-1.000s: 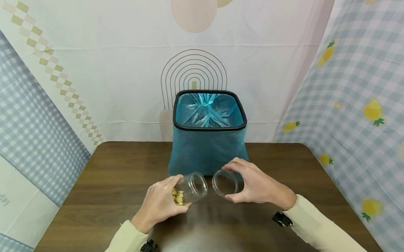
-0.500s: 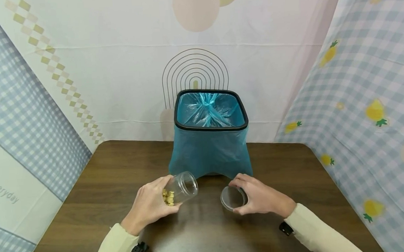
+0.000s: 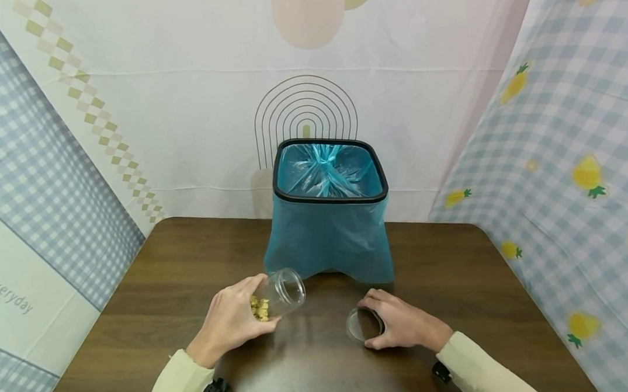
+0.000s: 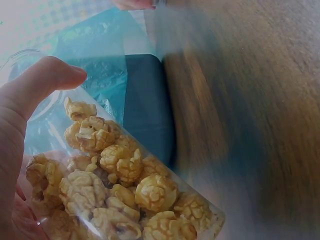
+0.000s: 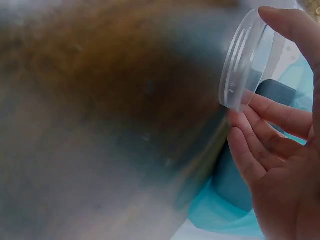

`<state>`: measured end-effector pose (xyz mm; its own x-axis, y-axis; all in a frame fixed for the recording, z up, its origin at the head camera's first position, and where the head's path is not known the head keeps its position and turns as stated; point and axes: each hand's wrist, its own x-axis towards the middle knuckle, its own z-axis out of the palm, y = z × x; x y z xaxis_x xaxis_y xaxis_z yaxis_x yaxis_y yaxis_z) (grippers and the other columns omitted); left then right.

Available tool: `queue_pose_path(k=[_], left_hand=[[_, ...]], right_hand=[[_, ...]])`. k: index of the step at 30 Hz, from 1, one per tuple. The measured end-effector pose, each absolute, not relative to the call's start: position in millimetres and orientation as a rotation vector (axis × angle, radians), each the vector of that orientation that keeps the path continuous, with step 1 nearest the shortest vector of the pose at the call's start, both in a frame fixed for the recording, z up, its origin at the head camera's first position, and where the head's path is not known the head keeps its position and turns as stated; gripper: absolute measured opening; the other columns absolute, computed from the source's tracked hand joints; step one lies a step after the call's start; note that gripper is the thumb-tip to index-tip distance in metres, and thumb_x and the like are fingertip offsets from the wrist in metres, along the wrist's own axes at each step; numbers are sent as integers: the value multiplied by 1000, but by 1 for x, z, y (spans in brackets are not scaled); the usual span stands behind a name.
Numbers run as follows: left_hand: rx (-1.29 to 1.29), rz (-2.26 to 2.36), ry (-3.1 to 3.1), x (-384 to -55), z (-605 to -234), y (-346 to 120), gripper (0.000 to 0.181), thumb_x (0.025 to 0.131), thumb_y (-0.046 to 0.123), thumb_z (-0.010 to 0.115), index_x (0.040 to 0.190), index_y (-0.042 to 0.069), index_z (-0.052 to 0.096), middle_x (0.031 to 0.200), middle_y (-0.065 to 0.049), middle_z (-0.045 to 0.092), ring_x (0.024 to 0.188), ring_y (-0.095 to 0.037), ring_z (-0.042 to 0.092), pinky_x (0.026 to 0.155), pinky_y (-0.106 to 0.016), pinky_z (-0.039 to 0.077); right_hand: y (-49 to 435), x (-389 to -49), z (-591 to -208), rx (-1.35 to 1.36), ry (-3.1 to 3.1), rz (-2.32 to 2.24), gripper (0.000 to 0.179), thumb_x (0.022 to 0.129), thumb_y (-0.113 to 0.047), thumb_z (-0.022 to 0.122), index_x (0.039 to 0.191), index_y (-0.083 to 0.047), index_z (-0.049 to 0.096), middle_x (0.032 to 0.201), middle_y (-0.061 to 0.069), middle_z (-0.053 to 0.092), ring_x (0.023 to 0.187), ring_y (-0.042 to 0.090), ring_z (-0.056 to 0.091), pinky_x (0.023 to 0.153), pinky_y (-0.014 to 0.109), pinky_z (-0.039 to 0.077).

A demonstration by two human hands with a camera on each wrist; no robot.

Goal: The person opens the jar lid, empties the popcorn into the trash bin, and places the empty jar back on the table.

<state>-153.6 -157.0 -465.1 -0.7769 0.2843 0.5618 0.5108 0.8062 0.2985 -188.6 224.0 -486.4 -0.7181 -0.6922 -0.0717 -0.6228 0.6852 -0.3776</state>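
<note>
My left hand (image 3: 227, 321) grips a clear jar (image 3: 282, 292), tilted on its side with its open mouth facing right. Caramel-coloured popcorn (image 3: 259, 308) lies towards the jar's base; in the left wrist view the popcorn pieces (image 4: 115, 185) show large, with my thumb across the clear wall. To the right, low over the table, my right hand (image 3: 404, 323) pinches a round clear lid (image 3: 364, 324) between thumb and fingers. The lid (image 5: 240, 65) appears edge-on in the right wrist view. A gap separates jar and lid. Whether the lid touches the table I cannot tell.
Behind both hands stands a trash bin with a black rim (image 3: 331, 199) and a blue plastic bag (image 3: 328, 236) hung over its outside. Brown wood forms the tabletop (image 3: 190, 260). A white cloth backdrop (image 3: 199, 107) and checked cloths (image 3: 542, 127) surround it.
My right hand has moved the lid away from the jar, to the right and down towards the table's near side. The left hand has shifted slightly left, still holding the jar.
</note>
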Motion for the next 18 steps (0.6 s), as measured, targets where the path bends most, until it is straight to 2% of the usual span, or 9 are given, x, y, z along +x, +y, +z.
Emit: queue_pose_path(k=[4, 9, 13, 18], left_hand=[[-590, -600, -2487, -154, -467, -158, 72, 58, 38, 97, 117, 7, 71, 106, -4, 78, 78, -12, 71, 67, -31, 60], [-595, -581, -2468, -158, -462, -164, 71, 57, 38, 97, 116, 8, 71, 105, -3, 78, 77, -13, 71, 66, -32, 60], [-593, -569, -2438, -163, -450, -176, 73, 55, 36, 98, 116, 7, 70, 103, -5, 78, 76, -14, 72, 64, -34, 60], [-603, -583, -2407, -170, -425, -192, 68, 56, 35, 99, 112, 9, 70, 95, -3, 77, 74, -13, 69, 63, -34, 58]], right_hand=[[225, -185, -488, -1048, 2710, -479, 67, 88, -51, 82, 138, -10, 64, 128, -1, 57, 111, 11, 57, 92, 35, 58], [229, -175, -470, -1012, 2803, -489, 73, 95, -60, 72, 146, -9, 59, 141, 4, 59, 126, 20, 60, 101, 44, 58], [231, -168, -434, -972, 2930, -543, 73, 99, -58, 65, 150, -7, 55, 148, 11, 60, 136, 31, 60, 110, 54, 53], [238, -171, -376, -978, 3114, -585, 63, 103, -47, 64, 148, -4, 57, 147, 17, 62, 135, 39, 61, 112, 61, 50]])
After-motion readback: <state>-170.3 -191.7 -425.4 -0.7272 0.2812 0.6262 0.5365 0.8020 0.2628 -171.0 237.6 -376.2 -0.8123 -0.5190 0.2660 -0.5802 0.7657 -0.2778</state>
